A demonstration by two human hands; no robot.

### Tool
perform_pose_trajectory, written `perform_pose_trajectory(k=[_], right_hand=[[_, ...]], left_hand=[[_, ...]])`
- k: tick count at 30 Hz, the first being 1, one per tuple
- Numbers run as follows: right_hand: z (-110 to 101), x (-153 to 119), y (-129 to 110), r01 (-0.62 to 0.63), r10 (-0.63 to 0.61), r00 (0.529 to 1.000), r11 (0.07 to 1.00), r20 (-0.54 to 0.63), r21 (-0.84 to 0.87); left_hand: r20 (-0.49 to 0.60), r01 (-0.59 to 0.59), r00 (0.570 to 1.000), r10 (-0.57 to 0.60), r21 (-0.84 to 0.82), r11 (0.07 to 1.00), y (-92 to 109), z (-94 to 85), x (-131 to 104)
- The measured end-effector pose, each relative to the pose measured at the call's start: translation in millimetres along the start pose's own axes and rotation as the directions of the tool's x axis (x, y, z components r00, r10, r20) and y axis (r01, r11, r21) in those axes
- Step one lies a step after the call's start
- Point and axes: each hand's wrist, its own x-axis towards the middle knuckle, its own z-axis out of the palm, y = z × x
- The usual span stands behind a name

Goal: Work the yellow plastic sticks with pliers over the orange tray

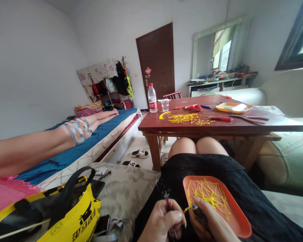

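My left hand (164,220) is closed on a bundle of thin dark wires, with a small red piece at its fingers. A short yellow string (188,208) runs from there to my right hand (208,220), which is wrapped round a small dark tool with a metallic end (195,207); its exact kind cannot be made out. Just beyond my right hand an orange tray (238,223) rests on the lap, holding many loose yellow strings (208,195).
A red-brown table (151,125) ahead bears a bottle (152,99), a plastic cup (164,105), yellow strings (187,118), pliers (249,118) and a yellow plate (223,107). At left are a yellow bag (78,215) and a person (53,143) lying on a bed.
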Motion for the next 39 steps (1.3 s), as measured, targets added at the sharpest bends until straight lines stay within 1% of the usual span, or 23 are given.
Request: perform_pose_trajectory(k=[5, 9, 13, 16, 19, 24, 32, 35, 39], right_hand=[[-1.8, 0.9, 1.7, 0.002, -0.002, 1.000, 1.000, 0.001, -0.015], [0.9, -0.5, 0.1, 0.023, -0.023, 1.000, 0.999, 0.006, -0.037], [6.3, -2.8, -4.3, 0.018, -0.017, 1.000, 1.000, -0.025, 0.010], [7.8, -3.3, -5.1, 0.030, -0.029, 0.999, 0.998, -0.020, 0.050], [5.7, -2.5, -3.3, 0.044, -0.044, 0.999, 0.998, 0.001, 0.033], [-0.8, 0.5, 2.7, 0.027, -0.027, 1.000, 0.999, 0.016, -0.030], [-6.1, 4.6, 14.2, 0.047, -0.047, 0.999, 0.999, -0.019, -0.001], [-9.5, 5.2, 17.5, 0.053, -0.054, 0.998, 0.998, -0.035, -0.018], [-12.7, 5.2, 19.5, 0.042, -0.042, 0.999, 0.997, 0.001, -0.059]], left_hand=[[0.007, 0.005, 1.000, -0.005, -0.004, 1.000, -0.1, -0.3, -0.7], [-0.012, -0.001, 1.000, 0.001, -0.001, 1.000, 0.9, 1.5, -1.4], [-0.017, -0.002, 1.000, 0.002, -0.008, 1.000, 0.8, 1.0, -1.0], [-0.012, -0.002, 1.000, 0.002, -0.007, 1.000, -0.4, -0.8, -0.5], [-0.005, -0.006, 1.000, 0.006, -0.002, 1.000, -1.6, -2.3, 0.2], [-0.008, -0.005, 1.000, 0.005, 0.002, 1.000, -2.9, -3.1, 0.8], [-0.024, 0.010, 1.000, -0.010, 0.004, 1.000, 1.5, 1.7, -1.5], [-0.028, 0.017, 0.999, -0.016, 0.011, 1.000, 1.3, 1.7, -1.1], [-0.015, 0.003, 1.000, -0.003, 0.006, 1.000, -1.1, -0.2, 0.0]])
